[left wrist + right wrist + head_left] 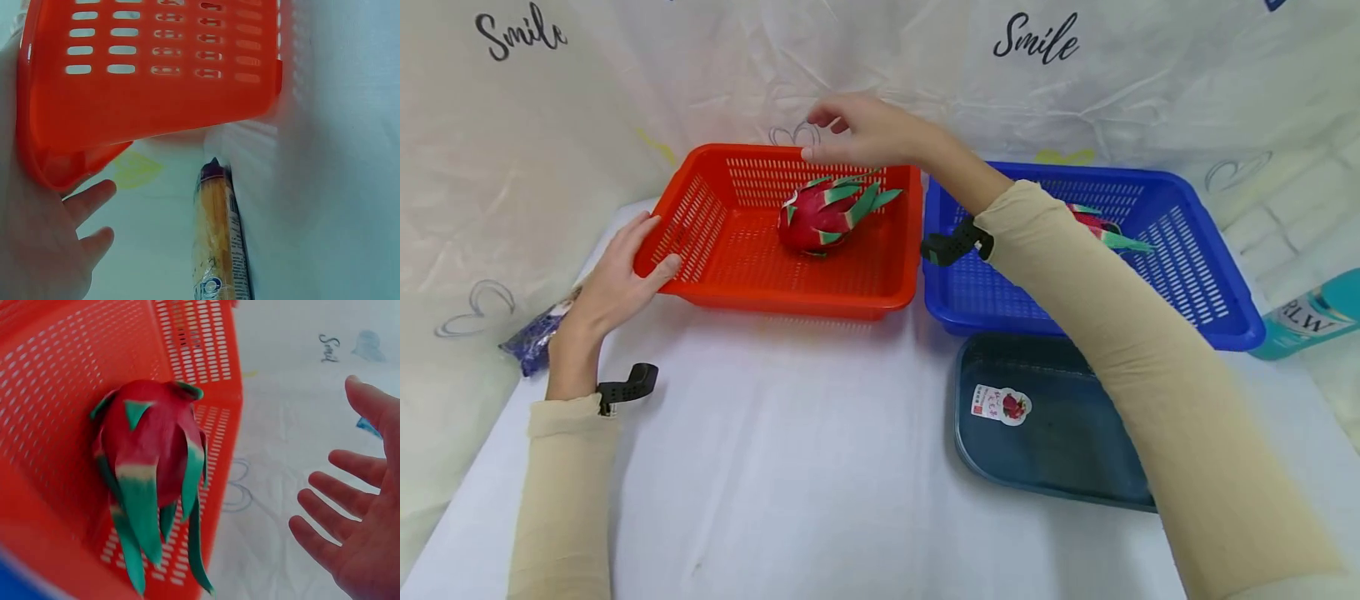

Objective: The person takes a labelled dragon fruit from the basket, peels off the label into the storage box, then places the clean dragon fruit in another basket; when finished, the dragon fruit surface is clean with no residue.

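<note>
A red plastic basket [760, 283] stands at the back of the table with one dragon fruit [820, 218] inside, its green-tipped scales pointing right. At the basket's front left corner, my left hand [613, 279] rests against the rim with its fingers spread. In the left wrist view, two of its fingertips [97, 240] reach past the basket corner. My right hand [868, 133] hovers over the basket's back rim, holding nothing. Its fingers [337, 497] are spread and apart from the dragon fruit in the right wrist view.
A blue basket [992, 308] to the right holds another dragon fruit [1108, 229], partly hidden by my right sleeve. In front of it lies a dark teal tray [1045, 450] with a dragon fruit sticker [1002, 405]. A packaged item [215, 237] lies left of the red basket; a turquoise container [1311, 317] stands far right.
</note>
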The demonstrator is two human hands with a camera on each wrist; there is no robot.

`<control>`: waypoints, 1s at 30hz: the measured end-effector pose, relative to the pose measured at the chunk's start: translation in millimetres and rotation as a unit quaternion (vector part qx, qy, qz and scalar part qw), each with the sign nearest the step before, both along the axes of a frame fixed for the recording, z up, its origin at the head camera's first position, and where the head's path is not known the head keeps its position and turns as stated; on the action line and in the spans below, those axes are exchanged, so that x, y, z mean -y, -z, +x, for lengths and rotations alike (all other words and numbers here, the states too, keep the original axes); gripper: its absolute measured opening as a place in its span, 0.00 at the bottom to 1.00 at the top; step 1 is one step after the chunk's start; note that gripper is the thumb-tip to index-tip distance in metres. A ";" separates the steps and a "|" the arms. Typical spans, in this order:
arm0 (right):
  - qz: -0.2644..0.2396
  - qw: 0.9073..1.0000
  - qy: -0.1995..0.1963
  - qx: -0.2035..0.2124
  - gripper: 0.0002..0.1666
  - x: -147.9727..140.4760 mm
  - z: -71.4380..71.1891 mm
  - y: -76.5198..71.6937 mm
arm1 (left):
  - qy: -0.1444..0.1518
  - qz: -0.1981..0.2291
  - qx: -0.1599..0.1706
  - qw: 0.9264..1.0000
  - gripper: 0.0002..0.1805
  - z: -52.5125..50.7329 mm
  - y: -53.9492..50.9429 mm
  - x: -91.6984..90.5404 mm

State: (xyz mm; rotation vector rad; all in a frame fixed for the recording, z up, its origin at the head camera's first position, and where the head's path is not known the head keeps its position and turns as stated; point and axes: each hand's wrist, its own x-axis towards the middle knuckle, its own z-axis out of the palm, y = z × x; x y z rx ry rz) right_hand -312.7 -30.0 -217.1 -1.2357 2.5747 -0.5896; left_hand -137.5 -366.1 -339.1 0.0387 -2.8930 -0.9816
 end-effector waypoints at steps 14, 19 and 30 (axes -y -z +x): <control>-0.011 0.996 0.036 0.081 0.41 40.9 -22.0 27.2 | 0.011 0.014 0.028 0.999 0.44 0.0 -0.5 1.7; 0.025 0.997 0.033 0.064 0.42 46.1 -29.6 41.0 | 0.010 0.021 0.042 0.999 0.44 -0.8 -2.1 2.8; 0.030 0.995 0.018 0.098 0.43 45.3 -41.9 66.4 | 0.001 0.021 0.055 0.998 0.45 -1.2 -1.5 0.5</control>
